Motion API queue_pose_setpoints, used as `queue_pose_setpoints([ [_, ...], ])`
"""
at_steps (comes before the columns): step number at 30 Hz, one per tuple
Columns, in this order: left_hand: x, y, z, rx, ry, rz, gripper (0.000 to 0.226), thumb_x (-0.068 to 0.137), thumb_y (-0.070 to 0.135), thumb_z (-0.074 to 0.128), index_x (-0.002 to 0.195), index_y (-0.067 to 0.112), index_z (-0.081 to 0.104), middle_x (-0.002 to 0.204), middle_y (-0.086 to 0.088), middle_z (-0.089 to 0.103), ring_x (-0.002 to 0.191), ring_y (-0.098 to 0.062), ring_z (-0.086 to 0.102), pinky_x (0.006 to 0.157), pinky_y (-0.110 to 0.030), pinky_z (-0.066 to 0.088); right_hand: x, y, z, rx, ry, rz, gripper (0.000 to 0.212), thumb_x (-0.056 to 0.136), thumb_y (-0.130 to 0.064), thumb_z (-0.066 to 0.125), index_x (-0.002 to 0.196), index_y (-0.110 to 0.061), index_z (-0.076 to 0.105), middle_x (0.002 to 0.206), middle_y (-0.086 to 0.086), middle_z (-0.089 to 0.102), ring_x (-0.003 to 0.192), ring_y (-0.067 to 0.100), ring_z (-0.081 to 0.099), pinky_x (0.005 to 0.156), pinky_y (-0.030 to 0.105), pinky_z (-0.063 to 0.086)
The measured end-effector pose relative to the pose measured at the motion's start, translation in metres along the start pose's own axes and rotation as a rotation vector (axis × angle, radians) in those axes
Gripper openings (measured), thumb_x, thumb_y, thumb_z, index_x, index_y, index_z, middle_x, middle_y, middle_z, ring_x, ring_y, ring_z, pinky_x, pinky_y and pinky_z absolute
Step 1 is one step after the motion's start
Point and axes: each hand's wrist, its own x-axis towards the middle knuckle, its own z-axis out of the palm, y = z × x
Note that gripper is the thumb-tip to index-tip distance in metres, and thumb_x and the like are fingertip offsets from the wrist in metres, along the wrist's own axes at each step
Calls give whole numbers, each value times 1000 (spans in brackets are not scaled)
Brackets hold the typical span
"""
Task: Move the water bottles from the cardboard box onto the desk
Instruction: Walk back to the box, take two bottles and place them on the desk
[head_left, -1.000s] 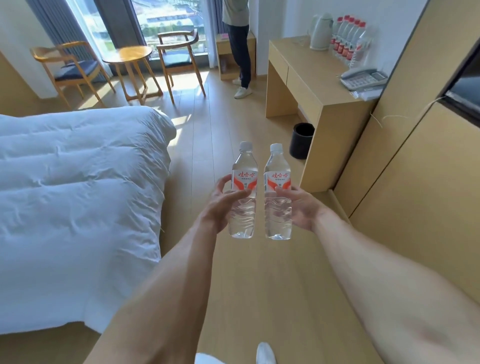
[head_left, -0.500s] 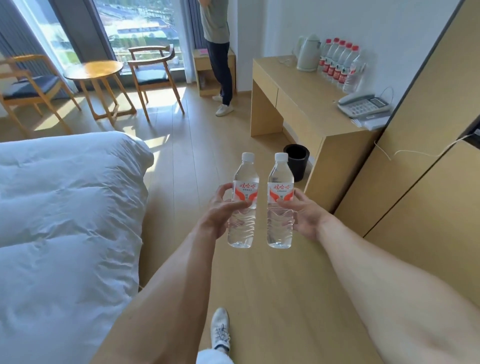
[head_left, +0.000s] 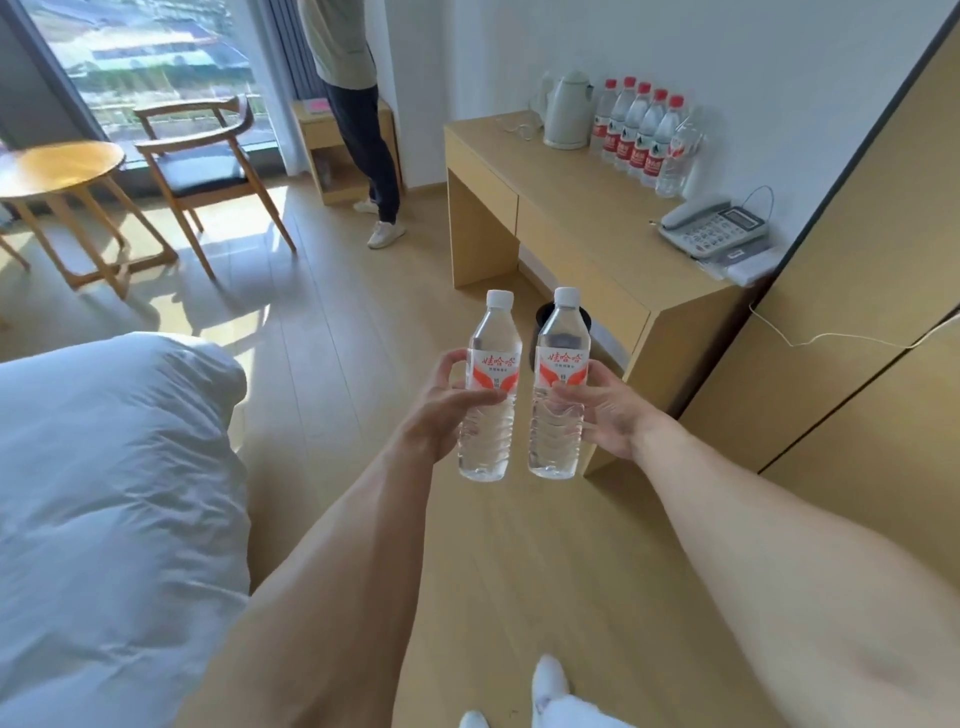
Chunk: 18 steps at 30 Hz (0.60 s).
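- nearest, the person's white shoes (head_left: 550, 691) show at the bottom edge on the pale wooden plank floor (head_left: 332, 364), with the rumpled white duvet of the bed (head_left: 104, 493) close on the left.
- next out, both bare forearms reach forward. the left hand (head_left: 441, 410) grips a clear plastic water bottle with a white cap and red-and-white label (head_left: 491, 384); the right hand (head_left: 605, 410) grips a matching clear bottle (head_left: 558, 384). fingers and thumb wrap each bottle around the lower edge of its label.
- both bottles are upright in the air, just beside each other but apart, not yet over the table.
- just behind them a small black bin (head_left: 543, 317) stands on the floor at the foot of the light wooden table (head_left: 597, 228).
- on that table, along the wall, stand a pale electric kettle (head_left: 569, 111), a row of red-capped water bottles (head_left: 641, 135) and, nearer, a grey desk telephone (head_left: 714, 226).
- the cardboard box is not in view.
- judged from this, the step in hand is the carry. to do it well: keep the bottles vertical, hold firmly without crushing the thin ribbed walls, approach the bare front of the tabletop, and set each base flat beside the row, clear of the telephone and kettle.
- farthest off, another person's legs (head_left: 371, 156) stand by a wooden armchair (head_left: 208, 171) and a round wooden side table (head_left: 62, 176) at the window.
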Motion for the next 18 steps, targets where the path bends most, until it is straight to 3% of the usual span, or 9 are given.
queue_pose_setpoints([
  [4, 48, 9, -12, 11, -3, -15, 68, 73, -8, 80, 122, 31, 52, 111, -21, 71, 102, -39, 69, 81, -52, 54, 39, -12, -1, 26, 27, 1, 69, 73, -9, 82, 135, -19, 54, 126, 11, 66, 118, 30, 61, 94, 49, 49],
  [8, 101, 21, -21, 33, -25, -25, 72, 73, -4, 82, 128, 29, 49, 110, -19, 72, 88, -27, 74, 70, -41, 52, 87, -28, -4, 41, 48, 0, 67, 75, -10, 80, 136, -18, 54, 127, 11, 66, 119, 30, 60, 105, 53, 44],
  [13, 180, 45, -28, 98, -12, -32, 71, 74, 5, 85, 129, 31, 50, 108, -12, 74, 96, -25, 72, 72, -41, 48, 167, -52, -9, 66, 48, 7, 58, 84, -9, 76, 136, -17, 54, 129, 11, 66, 124, 32, 58, 113, 53, 36],
  [18, 265, 85, -36, 133, 34, -37, 65, 75, 8, 85, 126, 32, 52, 102, -8, 75, 101, -29, 68, 83, -49, 48, 254, -95, -8, 59, 1, 26, 66, 75, -14, 80, 135, -19, 55, 133, 11, 63, 126, 32, 56, 113, 55, 37],
])
